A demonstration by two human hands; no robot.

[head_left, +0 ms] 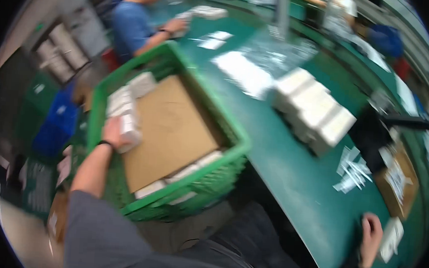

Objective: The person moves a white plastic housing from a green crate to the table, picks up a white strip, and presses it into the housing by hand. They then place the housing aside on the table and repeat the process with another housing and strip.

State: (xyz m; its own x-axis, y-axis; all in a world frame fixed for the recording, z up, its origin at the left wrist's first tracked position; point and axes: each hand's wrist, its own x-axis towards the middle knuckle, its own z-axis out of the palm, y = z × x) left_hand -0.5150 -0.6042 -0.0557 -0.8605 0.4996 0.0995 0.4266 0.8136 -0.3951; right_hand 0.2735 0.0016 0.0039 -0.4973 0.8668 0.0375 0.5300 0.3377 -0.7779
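Green crate [216,181] as landmark, white box [131,134] inside along its left side, left hand [115,133] touching that box, whether pinching cannot be told, cardboard sheet [175,126] mid-crate, right hand [370,235] well right of crate, fingers bent, spacing unclear.

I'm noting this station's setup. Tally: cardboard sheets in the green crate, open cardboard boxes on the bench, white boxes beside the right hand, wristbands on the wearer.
Cardboard sheet in the green crate: 1
Open cardboard box on the bench: 1
White box beside the right hand: 1
Black wristbands on the wearer: 2
Total: 5
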